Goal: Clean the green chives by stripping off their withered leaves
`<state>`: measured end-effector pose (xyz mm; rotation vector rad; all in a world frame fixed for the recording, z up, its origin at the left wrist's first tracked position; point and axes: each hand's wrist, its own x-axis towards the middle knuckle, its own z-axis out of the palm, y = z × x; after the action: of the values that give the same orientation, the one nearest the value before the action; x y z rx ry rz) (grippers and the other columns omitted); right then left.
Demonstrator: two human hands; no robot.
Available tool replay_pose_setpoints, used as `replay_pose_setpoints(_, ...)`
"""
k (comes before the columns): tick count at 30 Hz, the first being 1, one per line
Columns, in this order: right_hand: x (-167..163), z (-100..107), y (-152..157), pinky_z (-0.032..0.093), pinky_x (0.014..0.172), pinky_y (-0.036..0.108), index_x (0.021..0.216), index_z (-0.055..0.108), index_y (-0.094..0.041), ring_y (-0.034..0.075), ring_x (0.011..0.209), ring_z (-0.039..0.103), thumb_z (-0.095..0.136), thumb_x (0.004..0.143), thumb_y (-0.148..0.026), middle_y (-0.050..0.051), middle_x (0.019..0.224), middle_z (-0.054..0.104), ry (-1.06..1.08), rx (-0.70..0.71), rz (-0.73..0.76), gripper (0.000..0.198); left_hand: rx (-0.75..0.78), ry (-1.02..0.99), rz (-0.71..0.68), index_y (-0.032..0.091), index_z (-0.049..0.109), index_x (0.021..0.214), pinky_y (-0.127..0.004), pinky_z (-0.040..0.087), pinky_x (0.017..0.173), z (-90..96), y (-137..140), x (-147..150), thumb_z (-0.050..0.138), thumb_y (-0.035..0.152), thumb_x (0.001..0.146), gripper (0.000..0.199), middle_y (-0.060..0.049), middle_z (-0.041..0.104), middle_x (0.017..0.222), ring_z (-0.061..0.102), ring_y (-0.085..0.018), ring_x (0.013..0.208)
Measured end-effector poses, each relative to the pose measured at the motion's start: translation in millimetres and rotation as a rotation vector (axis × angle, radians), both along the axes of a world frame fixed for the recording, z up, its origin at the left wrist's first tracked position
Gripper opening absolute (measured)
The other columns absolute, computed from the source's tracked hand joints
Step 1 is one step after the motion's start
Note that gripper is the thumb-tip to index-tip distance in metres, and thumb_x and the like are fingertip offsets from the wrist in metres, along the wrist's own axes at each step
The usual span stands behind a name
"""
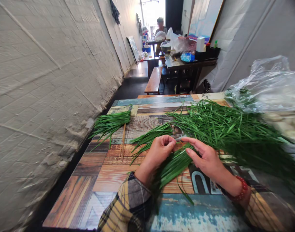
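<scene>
My left hand (161, 146) is closed in a pinch above a bunch of garlic chives (176, 166); what lies between its fingertips is hidden. My right hand (205, 156), with a red bead bracelet on its wrist, holds its fingers stretched out and its thumb apart at the upper right end of this bunch. Thin light-brown sticks or strands show in the gap between my hands. Beyond the left hand lies a smaller bunch of chives (153, 133). Further left, an even row of chives (113, 121) lies across thin wooden skewers (123, 141).
A large loose heap of chives (222, 125) spreads over the right of the patterned table (113, 178). Behind it sits a clear plastic bag (275, 85) at the table edge. A bench (154, 79), a cluttered table (176, 64) and a seated person (161, 27) are further back. White walls stand on both sides.
</scene>
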<state>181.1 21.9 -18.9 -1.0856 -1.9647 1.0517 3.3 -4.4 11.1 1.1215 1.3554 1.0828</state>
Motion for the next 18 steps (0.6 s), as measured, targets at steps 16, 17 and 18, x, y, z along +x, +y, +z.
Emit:
replay_pose_setpoints(16, -0.5, -7.7, 0.6, 0.053, 0.086, 0.034, 0.11, 0.056, -0.022, 0.019, 0.097, 0.066, 0.053, 0.086, -0.03, 0.006, 0.103, 0.068, 0.057, -0.081, 0.084, 0.025, -0.005, -0.052, -0.037, 0.015, 0.053, 0.073, -0.018, 0.025, 0.042, 0.7, 0.2, 2.5, 0.058, 0.037, 0.075, 0.023, 0.003, 0.056, 0.054, 0.036, -0.004, 0.041)
replay_pose_setpoints(17, -0.5, -7.8, 0.7, 0.053, 0.087, 0.035, 0.111, 0.057, -0.022, 0.019, 0.098, 0.065, 0.053, 0.086, -0.029, 0.006, 0.104, 0.068, 0.053, -0.074, 0.078, 0.026, -0.003, -0.054, -0.041, 0.015, 0.054, 0.075, -0.018, 0.025, 0.042, 0.5, 0.3, 2.3, 0.058, 0.037, 0.075, 0.022, 0.003, 0.056, 0.054, 0.036, -0.004, 0.041)
replay_pose_setpoints(18, -0.4, -7.8, 0.8, 0.053, 0.088, 0.035, 0.111, 0.057, -0.023, 0.019, 0.098, 0.065, 0.053, 0.086, -0.029, 0.006, 0.104, 0.068, 0.045, -0.064, 0.072, 0.027, -0.003, -0.058, -0.045, 0.015, 0.054, 0.076, -0.018, 0.025, 0.042, 0.5, 0.2, 2.2, 0.058, 0.036, 0.075, 0.022, 0.003, 0.056, 0.054, 0.036, -0.004, 0.041)
